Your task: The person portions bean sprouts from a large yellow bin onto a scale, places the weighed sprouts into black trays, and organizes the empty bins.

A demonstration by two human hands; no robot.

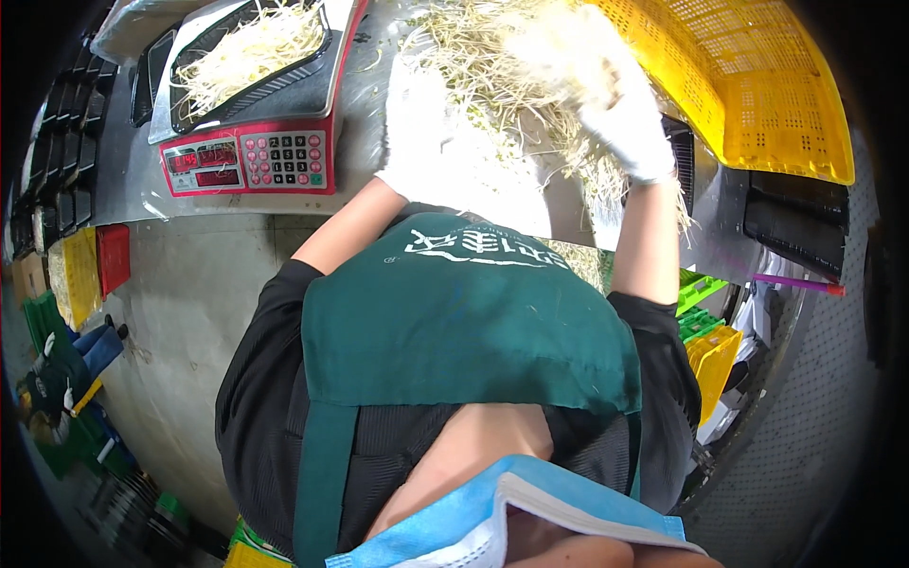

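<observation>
A heap of sprouts (490, 78) with thin pale stems and small green bits lies on the metal worktable before me. My left hand (417, 124), in a white glove, rests at the heap's left edge; glare hides its fingers. On the right, my right hand (621, 117), also white-gloved, is blurred and overexposed, with a bright clump of sprouts (568, 53) in its grasp. To the left, a black plastic tray (298, 71) of pale sprouts sits tilted on a red digital scale (248, 160) with a lit display and keypad.
A yellow perforated plastic crate (785, 106) stands at the right, beside black trays (795, 213). Stacked black trays (64, 149) line the far left. A red bin (113, 261) is below them. Another person (60, 383) is at the lower left. Coloured crates (714, 362) stand under the table's right side.
</observation>
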